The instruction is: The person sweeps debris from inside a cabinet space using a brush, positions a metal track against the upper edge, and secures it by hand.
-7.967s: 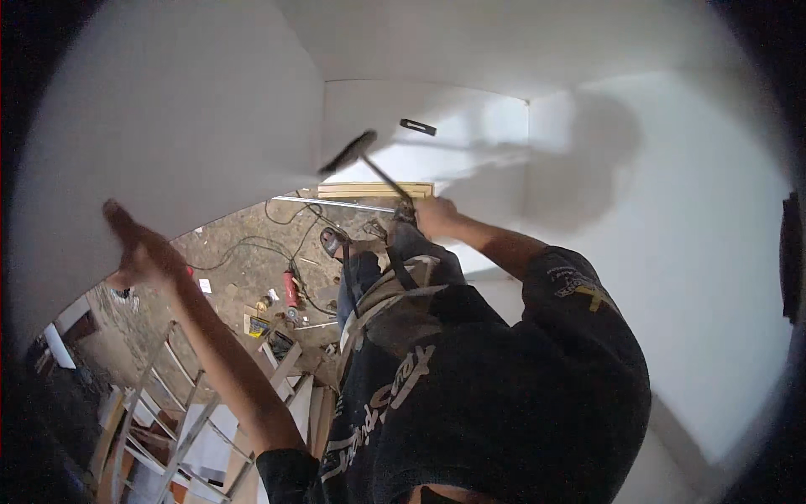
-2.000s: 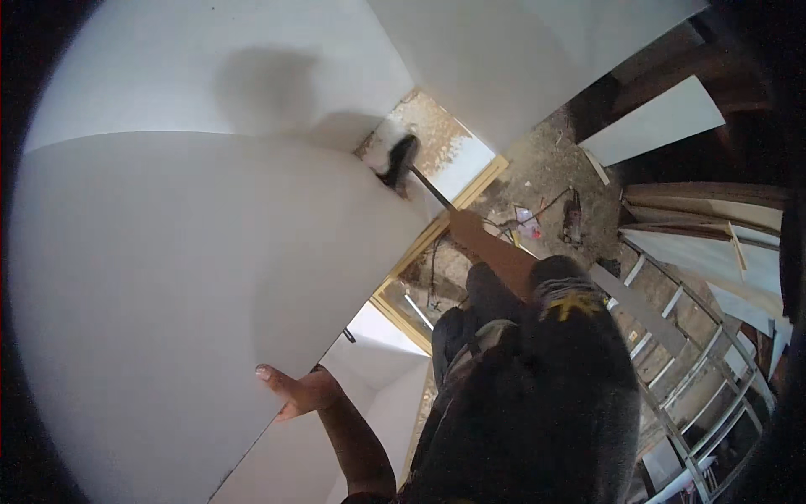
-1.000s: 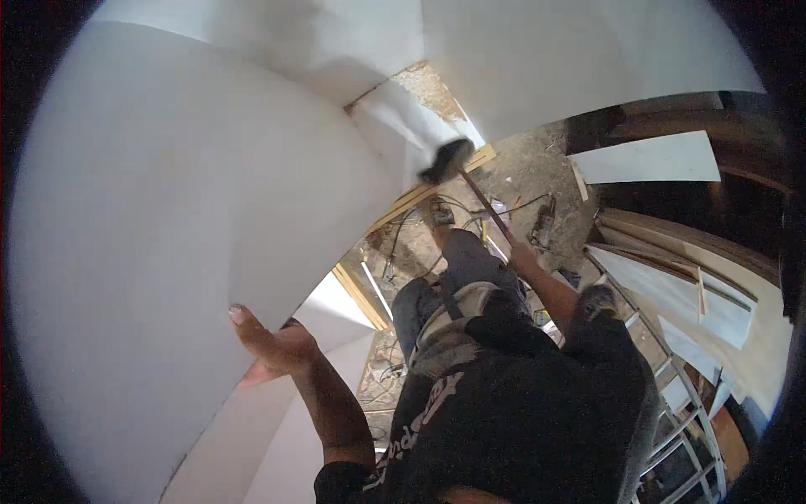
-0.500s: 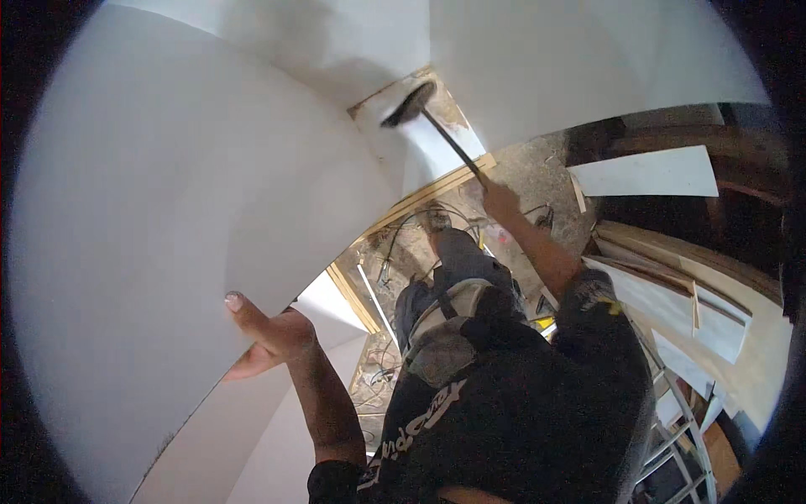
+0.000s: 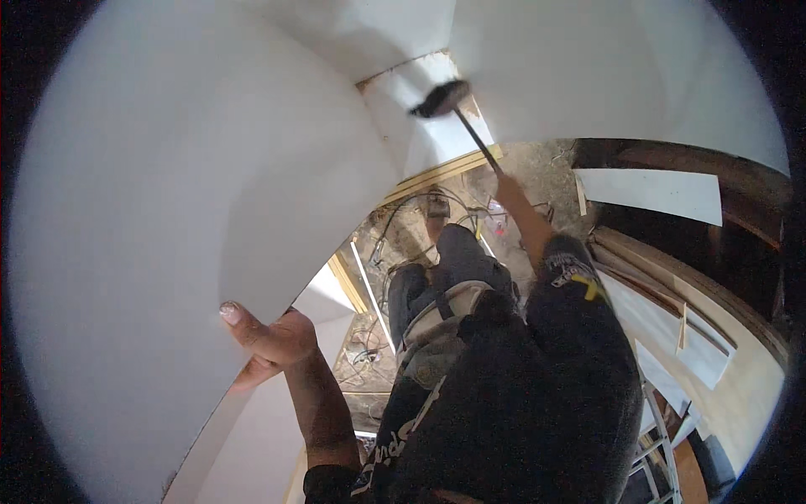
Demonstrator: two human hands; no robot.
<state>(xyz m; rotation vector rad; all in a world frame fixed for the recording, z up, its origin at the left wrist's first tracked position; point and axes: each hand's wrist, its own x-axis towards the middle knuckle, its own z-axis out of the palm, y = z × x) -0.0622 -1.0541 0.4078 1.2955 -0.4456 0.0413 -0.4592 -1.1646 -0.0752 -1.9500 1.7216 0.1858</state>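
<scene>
Hammer [image 5: 460, 122] in right hand [image 5: 509, 186]

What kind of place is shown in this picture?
Probably a building site or a room under renovation. The left hand presses on a large white panel and the right hand swings a hammer. Below lie a dusty floor with tangled cables and loose wooden boards.

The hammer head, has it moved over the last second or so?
Yes. The hammer has swung up from the wooden strip onto the narrow white panel, gripped by the right hand.
</scene>
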